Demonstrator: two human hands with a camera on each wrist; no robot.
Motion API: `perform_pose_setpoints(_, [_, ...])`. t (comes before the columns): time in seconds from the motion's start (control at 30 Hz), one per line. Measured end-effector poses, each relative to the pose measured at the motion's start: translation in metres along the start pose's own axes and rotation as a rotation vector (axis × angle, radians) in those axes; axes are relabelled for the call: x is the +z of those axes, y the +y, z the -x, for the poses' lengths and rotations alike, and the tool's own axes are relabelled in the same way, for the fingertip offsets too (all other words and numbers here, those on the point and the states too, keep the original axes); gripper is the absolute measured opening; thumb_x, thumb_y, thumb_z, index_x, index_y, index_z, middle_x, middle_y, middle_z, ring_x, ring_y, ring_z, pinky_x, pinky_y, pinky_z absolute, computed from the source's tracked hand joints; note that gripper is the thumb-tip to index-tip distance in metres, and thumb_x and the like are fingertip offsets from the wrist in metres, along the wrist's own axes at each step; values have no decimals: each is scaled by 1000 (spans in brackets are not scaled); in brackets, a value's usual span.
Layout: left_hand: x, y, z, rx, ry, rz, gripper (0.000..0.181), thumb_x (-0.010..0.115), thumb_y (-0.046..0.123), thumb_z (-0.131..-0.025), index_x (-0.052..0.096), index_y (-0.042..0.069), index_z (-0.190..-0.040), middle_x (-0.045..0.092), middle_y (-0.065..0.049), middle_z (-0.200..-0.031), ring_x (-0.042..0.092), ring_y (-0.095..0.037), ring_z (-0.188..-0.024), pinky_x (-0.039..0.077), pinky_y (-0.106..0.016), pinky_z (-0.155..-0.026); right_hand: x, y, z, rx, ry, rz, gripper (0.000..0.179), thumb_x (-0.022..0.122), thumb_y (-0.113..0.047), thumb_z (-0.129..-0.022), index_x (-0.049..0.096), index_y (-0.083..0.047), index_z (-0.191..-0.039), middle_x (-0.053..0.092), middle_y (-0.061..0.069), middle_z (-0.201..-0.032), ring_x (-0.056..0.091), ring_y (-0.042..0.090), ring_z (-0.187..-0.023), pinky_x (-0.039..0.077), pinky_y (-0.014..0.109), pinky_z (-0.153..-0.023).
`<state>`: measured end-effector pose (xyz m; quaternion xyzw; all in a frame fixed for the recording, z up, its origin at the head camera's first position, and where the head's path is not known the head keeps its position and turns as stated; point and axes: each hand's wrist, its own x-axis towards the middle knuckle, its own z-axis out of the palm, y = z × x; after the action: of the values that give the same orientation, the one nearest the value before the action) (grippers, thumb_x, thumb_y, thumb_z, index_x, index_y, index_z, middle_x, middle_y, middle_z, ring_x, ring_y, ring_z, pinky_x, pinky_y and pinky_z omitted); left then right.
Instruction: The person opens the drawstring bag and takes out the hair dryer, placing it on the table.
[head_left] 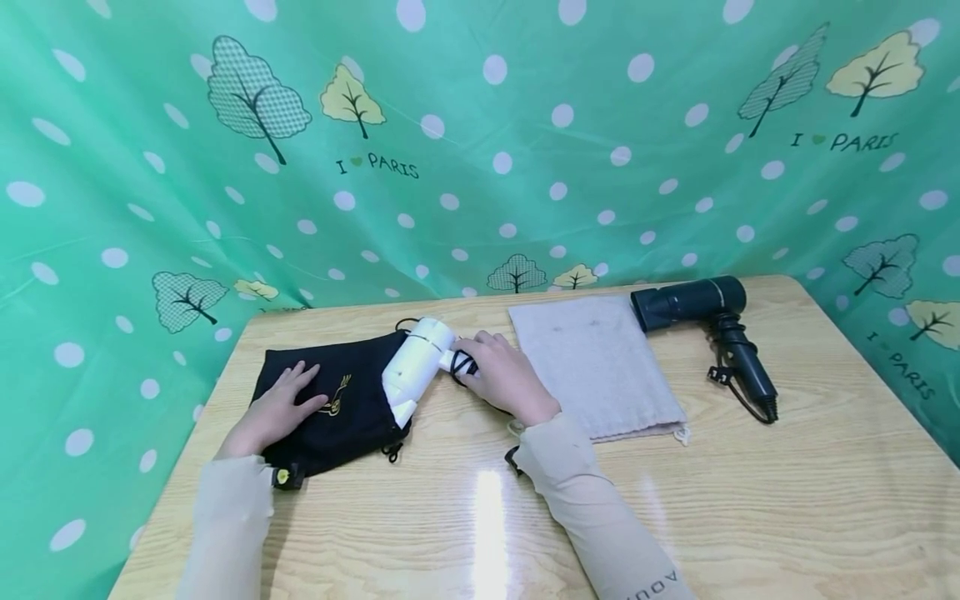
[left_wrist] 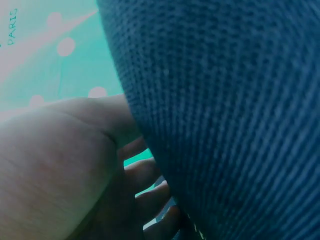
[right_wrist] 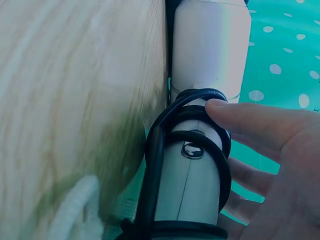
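Note:
My left hand (head_left: 283,410) rests palm down on a black drawstring pouch (head_left: 360,354) with a gold print, fingers spread. Dark ribbed fabric (left_wrist: 215,110) fills much of the left wrist view, hiding part of that hand's fingers. Across the pouch's right end lies a white hair dryer (head_left: 417,362), its handle pointing right. My right hand (head_left: 504,372) holds that handle. In the right wrist view, the thumb (right_wrist: 250,116) presses at the black cord (right_wrist: 224,165) wound round the handle (right_wrist: 182,185), and the other fingers reach behind it.
Right of my right hand lies a pale grey drawstring bag (head_left: 600,367), flat on the wooden table (head_left: 420,517). A black hair dryer (head_left: 697,300), its cord wrapped round the handle, touches the bag's far right corner. A green printed curtain (head_left: 480,200) hangs behind the table.

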<state>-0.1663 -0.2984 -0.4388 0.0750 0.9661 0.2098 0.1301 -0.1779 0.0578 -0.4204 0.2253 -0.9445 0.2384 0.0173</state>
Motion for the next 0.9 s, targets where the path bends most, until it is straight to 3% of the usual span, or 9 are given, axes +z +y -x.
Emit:
perform_pose_setpoints(0.63, [-5,-16,5,-18,11,52,78,60,40,-98,27,-9,-151,12,-38,-156,4,-56,-145,14,-73,-111,1,-2,0,38,14,-13,44,74,-23,-91,63,-15,-132,63,9,-110,57,24,-98,52,40,-78])
perform_pose_setpoints(0.9, [-7,-21,6,-23,26,35,75,60,37,-99,30,-10,-150,15,-38,-155,8,-57,-143,16,-74,-109,2,-2,-1,88,3,-17,47,73,-26,-91,60,-16,-135,63,12,-121,60,28,-109,54,46,-83])
